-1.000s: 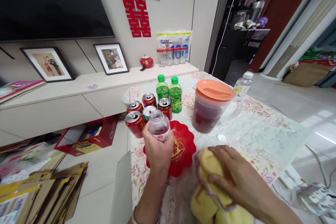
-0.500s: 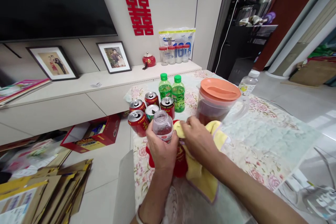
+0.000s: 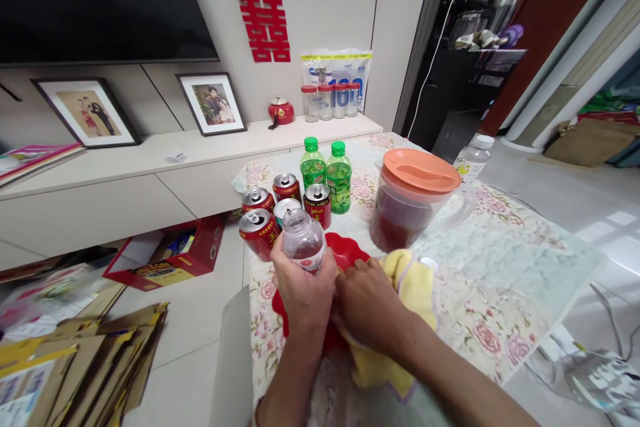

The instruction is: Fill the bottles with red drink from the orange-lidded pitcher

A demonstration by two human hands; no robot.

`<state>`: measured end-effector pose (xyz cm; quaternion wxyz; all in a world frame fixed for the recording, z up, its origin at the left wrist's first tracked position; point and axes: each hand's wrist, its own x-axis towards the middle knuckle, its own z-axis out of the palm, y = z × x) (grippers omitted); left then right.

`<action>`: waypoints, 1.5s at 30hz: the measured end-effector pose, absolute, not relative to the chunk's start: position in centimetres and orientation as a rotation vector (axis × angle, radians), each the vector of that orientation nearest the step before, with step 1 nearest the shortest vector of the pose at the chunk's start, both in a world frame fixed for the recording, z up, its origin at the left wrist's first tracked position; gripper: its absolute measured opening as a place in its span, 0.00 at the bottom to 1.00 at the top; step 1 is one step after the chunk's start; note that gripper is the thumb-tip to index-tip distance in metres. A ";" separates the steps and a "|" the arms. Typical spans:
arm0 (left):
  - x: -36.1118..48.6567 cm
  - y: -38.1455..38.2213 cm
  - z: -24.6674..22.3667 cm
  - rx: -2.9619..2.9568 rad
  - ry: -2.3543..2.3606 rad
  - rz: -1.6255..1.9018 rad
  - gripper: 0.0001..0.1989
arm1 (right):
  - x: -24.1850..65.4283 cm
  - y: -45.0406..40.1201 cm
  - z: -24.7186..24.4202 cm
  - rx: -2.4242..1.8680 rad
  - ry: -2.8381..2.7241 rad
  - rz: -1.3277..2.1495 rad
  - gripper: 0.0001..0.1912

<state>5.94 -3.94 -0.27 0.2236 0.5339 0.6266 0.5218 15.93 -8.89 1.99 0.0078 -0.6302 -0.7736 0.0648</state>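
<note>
Mid-frame, an open bottle (image 3: 303, 240) sits in the left hand (image 3: 306, 290), a yellow cloth (image 3: 416, 283) in the right hand (image 3: 367, 297)
Left fingers wrap the bottle's body; right fingers curl into the cloth over the red dish (image 3: 347, 250); a slack grip or stray push could tip the bottle or knock the cans (image 3: 287, 207) beside it; it looks clear, capless, its red-marked label partly covered by the hand
</note>
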 end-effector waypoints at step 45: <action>5.8 -4.3 0.9 1.410 1.531 1.358 0.35 | 21.1 -11.9 -0.4 -2.138 -1.578 -0.101 0.22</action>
